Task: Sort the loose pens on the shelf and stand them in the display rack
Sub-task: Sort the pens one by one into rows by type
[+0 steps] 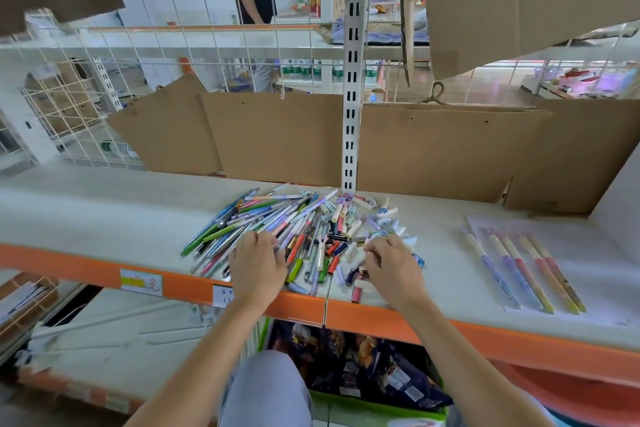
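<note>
Pens [263, 229] heaped (many colours), caps [360, 218] beside

Both hands rest on a heap of loose pens [263, 222] and caps on the white shelf [104, 204]. The left hand [258, 263] curls over pens; the right hand [388, 262] fingers small caps [349, 218]

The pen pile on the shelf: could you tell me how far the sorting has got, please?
Done: five long pens lie in a row at the right. In hand: the left hand and right hand pick through the pile of mixed pens and loose caps. Left: nearly the whole pile; no rack is in view, so nothing stands in one.
</note>
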